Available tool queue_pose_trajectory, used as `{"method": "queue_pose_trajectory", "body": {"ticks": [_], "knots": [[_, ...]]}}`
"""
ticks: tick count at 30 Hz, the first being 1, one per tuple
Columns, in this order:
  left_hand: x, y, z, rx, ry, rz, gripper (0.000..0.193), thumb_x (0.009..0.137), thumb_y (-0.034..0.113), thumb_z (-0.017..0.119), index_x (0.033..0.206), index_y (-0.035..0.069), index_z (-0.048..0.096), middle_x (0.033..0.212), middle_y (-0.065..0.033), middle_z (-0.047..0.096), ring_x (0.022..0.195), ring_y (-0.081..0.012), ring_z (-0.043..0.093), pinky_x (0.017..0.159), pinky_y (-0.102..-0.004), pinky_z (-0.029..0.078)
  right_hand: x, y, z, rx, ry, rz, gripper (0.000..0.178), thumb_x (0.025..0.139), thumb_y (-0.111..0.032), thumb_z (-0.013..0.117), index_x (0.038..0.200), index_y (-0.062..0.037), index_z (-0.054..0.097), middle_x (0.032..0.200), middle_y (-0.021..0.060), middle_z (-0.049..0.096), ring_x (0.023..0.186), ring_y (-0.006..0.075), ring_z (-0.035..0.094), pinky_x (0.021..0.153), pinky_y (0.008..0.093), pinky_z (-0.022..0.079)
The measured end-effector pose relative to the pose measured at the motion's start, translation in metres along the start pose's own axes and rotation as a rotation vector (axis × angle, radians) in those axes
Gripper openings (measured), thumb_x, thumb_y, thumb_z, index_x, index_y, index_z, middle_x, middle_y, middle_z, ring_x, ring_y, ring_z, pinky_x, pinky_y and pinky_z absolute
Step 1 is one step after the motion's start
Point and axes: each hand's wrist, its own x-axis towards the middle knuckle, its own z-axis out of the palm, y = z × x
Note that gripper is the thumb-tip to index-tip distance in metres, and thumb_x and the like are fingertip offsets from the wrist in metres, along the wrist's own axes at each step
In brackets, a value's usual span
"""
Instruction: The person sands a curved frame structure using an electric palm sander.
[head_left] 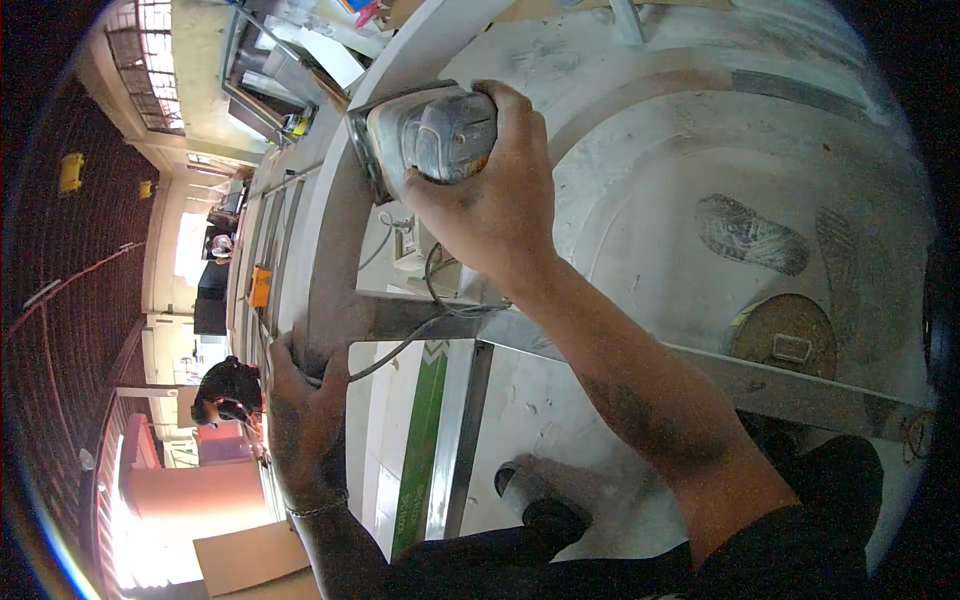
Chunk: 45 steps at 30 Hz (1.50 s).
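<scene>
My right hand is wrapped round the body of a dusty grey electric sander. The sander's flat pad is against the inner side of a pale curved frame. Lower on the same frame, my left hand is closed round its edge, with some fingers hidden behind it. A dark power cable runs from beside the left hand to the area under my right forearm. Whether the left hand also pinches the cable, I cannot tell.
A metal crossbar joins the frame below my right forearm. A white box with a green stripe lies below. Dusty floor shows a shoe print and a round brown disc. Another person bends over near sparks at the left.
</scene>
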Motion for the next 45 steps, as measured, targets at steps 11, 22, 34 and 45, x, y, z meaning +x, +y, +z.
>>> {"method": "queue_pose_trajectory", "body": {"ticks": [11, 22, 34, 45], "knots": [[0.000, 0.002, 0.004, 0.093, 0.074, 0.040, 0.070, 0.092, 0.035, 0.074, 0.143, -0.005, 0.049, 0.131, -0.0320, 0.064, 0.121, -0.0417, 0.066, 0.104, -0.0486, 0.050, -0.035, -0.019, -0.009, 0.118, -0.209, 0.035, 0.084, 0.068, -0.023, 0.084, 0.140, 0.0005, 0.045, 0.124, 0.0258, 0.053, 0.116, 0.0439, 0.059, 0.102, 0.0496, 0.049], [0.001, -0.002, 0.006, -0.055, 0.123, 0.022, 0.060, 0.091, 0.035, 0.075, 0.131, -0.004, 0.055, 0.111, -0.0254, 0.070, 0.101, -0.0336, 0.068, 0.093, -0.0481, 0.052, -0.049, -0.056, 0.008, 0.347, -0.092, 0.358, 0.088, 0.078, -0.027, 0.087, 0.147, -0.0010, 0.040, 0.125, 0.0235, 0.052, 0.119, 0.0364, 0.058, 0.105, 0.0485, 0.048], [0.012, -0.018, -0.007, -0.233, 0.077, 0.134, 0.043, 0.095, 0.028, 0.071, 0.123, -0.001, 0.058, 0.105, -0.0160, 0.062, 0.098, -0.0239, 0.061, 0.089, -0.0387, 0.052, -0.031, -0.074, 0.032, 0.435, 0.202, 0.421, 0.078, 0.087, -0.023, 0.083, 0.149, -0.0042, 0.040, 0.126, 0.0227, 0.050, 0.116, 0.0325, 0.057, 0.103, 0.0420, 0.048], [-0.004, -0.016, 0.003, -0.292, 0.132, 0.279, 0.054, 0.094, 0.033, 0.072, 0.136, 0.000, 0.060, 0.128, -0.0252, 0.069, 0.121, -0.0397, 0.066, 0.102, -0.0466, 0.053, -0.031, -0.067, 0.024, 0.637, 0.095, 0.564, 0.088, 0.087, -0.035, 0.081, 0.151, 0.0038, 0.035, 0.143, 0.0216, 0.052, 0.130, 0.0307, 0.055, 0.109, 0.0414, 0.046]]}}
